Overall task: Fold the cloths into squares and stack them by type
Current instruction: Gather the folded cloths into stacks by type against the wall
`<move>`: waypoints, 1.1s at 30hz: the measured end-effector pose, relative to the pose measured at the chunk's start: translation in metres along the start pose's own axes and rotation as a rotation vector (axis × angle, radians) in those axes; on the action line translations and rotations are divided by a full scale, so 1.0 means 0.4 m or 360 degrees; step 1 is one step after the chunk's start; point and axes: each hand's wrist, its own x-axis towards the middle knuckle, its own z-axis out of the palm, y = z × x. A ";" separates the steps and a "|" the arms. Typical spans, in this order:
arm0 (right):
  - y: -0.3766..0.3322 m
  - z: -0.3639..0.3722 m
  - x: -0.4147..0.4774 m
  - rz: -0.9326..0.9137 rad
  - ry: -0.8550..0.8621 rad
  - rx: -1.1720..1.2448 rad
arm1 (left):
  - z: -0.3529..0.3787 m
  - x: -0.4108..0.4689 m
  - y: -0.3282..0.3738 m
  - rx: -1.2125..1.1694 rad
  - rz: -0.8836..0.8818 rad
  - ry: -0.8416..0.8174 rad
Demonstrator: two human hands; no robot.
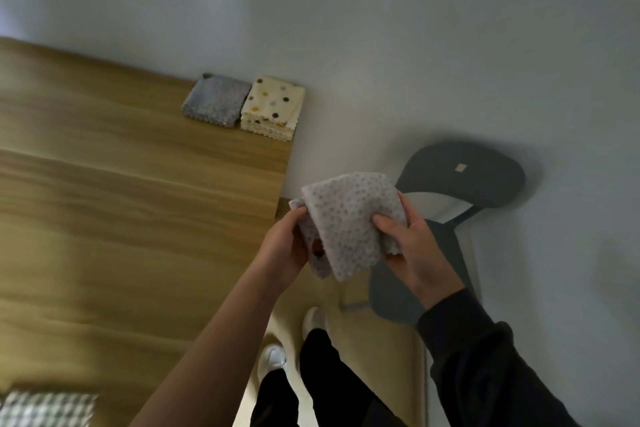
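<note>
Cloth (349,218), grey with small dots, hangs partly folded in the air just past the counter's (138,201) right edge. My left grip (287,243) pinches its left side; my right grip (412,246) clamps its right edge, thumb on top. At the counter's far corner I see a grey stack (216,99) touching a cream spotted stack (273,107).
</note>
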 end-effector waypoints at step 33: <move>-0.044 0.252 0.666 0.0324 -0.0185 -0.0417 | -0.089 0.424 0.574 0.0726 0.0060 0.0007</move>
